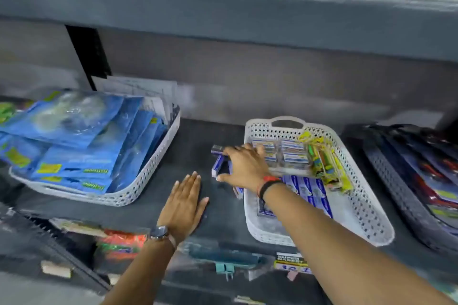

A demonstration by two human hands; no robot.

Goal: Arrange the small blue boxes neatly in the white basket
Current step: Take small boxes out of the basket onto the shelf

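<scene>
A white perforated basket (366,195) stands on the dark shelf right of centre. Several small blue boxes (308,188) lie flat inside it, with more stacked at its back (293,150). Just left of the basket, a few small blue boxes (218,164) lie loose on the shelf, one more (238,190) leaning by the basket's wall. My right hand (244,166) reaches over the basket's left rim and covers the loose boxes, fingers curled around them. My left hand (184,205) rests flat and open on the shelf, holding nothing.
A yellow packet (324,163) leans in the basket's right side. Another white basket (138,181) full of blue packets sits at the left. A dark tray (406,193) with packets is at the right. An upper shelf (223,7) hangs overhead.
</scene>
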